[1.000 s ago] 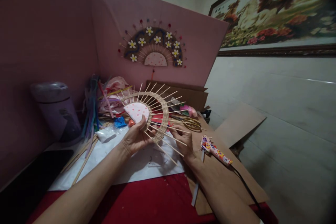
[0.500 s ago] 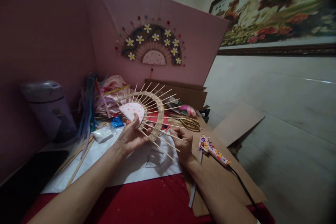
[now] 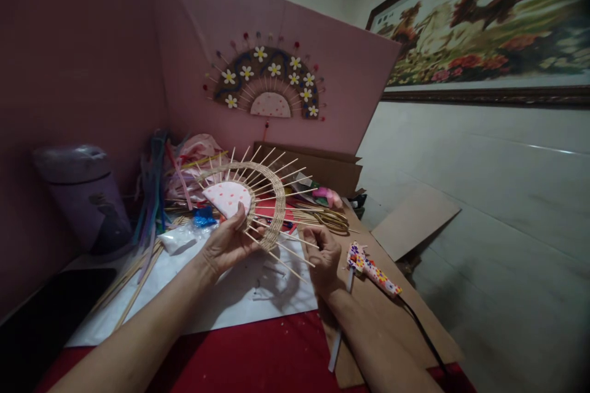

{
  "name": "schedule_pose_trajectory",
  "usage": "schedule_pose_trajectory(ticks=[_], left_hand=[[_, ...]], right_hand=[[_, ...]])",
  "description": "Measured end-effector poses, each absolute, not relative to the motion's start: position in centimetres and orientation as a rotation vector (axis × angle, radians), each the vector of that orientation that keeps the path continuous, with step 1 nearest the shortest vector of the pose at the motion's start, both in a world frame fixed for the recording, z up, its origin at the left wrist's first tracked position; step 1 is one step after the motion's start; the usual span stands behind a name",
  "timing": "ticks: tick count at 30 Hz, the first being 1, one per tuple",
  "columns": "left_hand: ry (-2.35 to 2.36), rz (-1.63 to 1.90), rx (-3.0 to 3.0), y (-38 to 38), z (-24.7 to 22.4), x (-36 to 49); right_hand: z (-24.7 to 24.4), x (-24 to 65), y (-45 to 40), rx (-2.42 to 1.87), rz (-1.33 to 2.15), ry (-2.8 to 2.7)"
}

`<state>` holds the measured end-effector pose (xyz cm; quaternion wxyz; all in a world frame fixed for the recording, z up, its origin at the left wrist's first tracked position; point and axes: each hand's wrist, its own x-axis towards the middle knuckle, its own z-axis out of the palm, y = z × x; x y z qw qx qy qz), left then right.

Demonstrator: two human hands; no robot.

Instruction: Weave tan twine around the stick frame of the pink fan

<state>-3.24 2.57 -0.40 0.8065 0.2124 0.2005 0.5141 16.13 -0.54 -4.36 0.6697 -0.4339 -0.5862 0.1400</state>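
Observation:
My left hand [image 3: 233,242] grips a half-round woven fan frame [image 3: 279,196] near its lower edge, the thumb over its white, pink-dotted centre panel [image 3: 229,198]. Thin wooden sticks radiate from that panel through a curved band of woven twine, their outer ends bare. At the right, my right hand [image 3: 325,258] is closed in a pinch at the outer end of one lower stick. Its fingertips partly hide the stick's end. The frame is held tilted above a white sheet [image 3: 221,304] on the red tabletop.
A flower-patterned glue gun [image 3: 375,273] lies on cardboard [image 3: 401,319] at right. Gold-handled scissors [image 3: 338,220] lie behind the right hand. Pipe cleaners [image 3: 154,190] and a purple tumbler [image 3: 87,202] stand left. A flower-decorated fan [image 3: 270,104] hangs on the pink board.
The fan frame has shifted slightly left in view along with my left hand. My right hand stays pinched at a lower stick's end, its fingers a little changed in pose.

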Motion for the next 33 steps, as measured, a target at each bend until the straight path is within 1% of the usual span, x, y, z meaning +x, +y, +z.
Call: schedule_pose_trajectory(ticks=[6,19,33], left_hand=[[0.439,1.140,0.432,3.1,-0.2,-3.7],[0.473,1.226,0.418,3.3,0.2,-4.1],[0.475,1.204,0.431,3.6,0.0,-4.4]], right_hand=[[-4.2,16.5,-0.4,-1.021,0.227,-1.339],[-3.9,16.6,-0.8,-0.934,0.129,-1.286],[-3.9,16.9,-1.0,-0.923,0.033,-1.339]])
